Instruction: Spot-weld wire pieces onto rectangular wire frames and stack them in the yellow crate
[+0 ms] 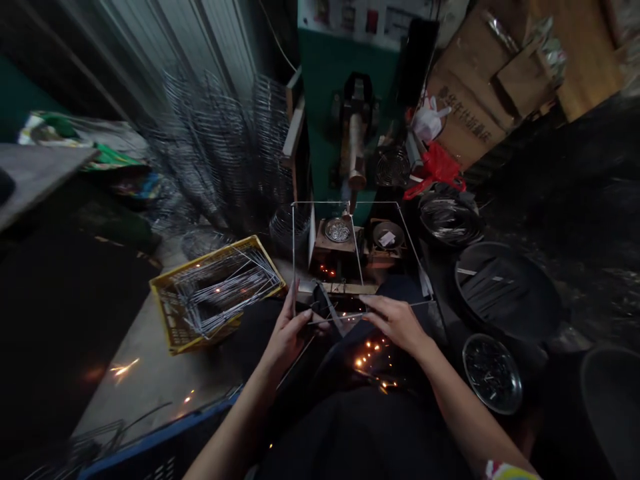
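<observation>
A rectangular metal wire frame (293, 247) spans the middle of the view, with a wire running down its centre. Its far bar lies at the tip of a spot welder's upper electrode (357, 157). My left hand (289, 333) is closed around the near left corner, thumb and fingers on the wire. On the near bar, my right hand (399, 323) pinches the wire between thumb and fingers, right of centre. Orange sparks (370, 353) scatter below and between my hands, over my dark clothing.
A yellow crate (163, 313) of metal rods stands at left, with stacked wire racks (220, 147) behind. Small dishes (338, 231) sit under the green machine (323, 100). Right are a dark basin (507, 293), a bowl of small parts (493, 373), a red bag (440, 167) and cardboard (465, 100).
</observation>
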`<state>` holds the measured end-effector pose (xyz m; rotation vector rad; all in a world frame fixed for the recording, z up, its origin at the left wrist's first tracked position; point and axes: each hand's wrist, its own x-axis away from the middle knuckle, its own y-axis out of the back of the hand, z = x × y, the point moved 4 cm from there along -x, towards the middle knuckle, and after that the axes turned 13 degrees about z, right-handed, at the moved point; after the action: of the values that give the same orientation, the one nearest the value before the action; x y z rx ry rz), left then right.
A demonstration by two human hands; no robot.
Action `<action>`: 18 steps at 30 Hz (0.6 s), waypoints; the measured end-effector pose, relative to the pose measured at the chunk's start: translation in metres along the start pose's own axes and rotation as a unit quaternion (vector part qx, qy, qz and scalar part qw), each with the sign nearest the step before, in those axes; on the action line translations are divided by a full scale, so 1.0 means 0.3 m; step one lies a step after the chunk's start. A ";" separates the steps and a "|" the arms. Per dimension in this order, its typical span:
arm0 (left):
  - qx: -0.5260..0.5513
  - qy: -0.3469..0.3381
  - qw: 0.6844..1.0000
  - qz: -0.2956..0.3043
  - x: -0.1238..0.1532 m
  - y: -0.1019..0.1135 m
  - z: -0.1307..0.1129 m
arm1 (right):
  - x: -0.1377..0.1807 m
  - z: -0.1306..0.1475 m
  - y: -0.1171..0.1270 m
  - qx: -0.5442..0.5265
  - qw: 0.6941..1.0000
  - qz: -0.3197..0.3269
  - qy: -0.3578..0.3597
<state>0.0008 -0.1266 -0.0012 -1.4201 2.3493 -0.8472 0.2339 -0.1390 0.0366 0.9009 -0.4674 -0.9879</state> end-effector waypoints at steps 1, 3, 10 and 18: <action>-0.008 -0.010 1.000 0.005 -0.036 0.016 -0.012 | -0.036 -0.020 0.012 0.010 1.000 -0.004 -0.003; -0.021 -0.026 0.999 0.015 -0.118 0.050 -0.042 | -0.117 -0.063 0.043 0.037 0.999 -0.010 -0.010; -0.030 -0.060 0.997 0.029 -0.425 0.152 -0.181 | -0.407 -0.243 0.218 0.135 0.989 -0.033 -0.045; -0.016 -0.087 0.996 0.010 -0.637 0.232 -0.270 | -0.627 -0.378 0.330 0.150 0.986 -0.056 -0.040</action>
<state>0.0026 0.0922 0.0078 -1.4191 2.2517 -0.6558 0.2708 0.0976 0.0631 1.1696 -0.6506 -1.0760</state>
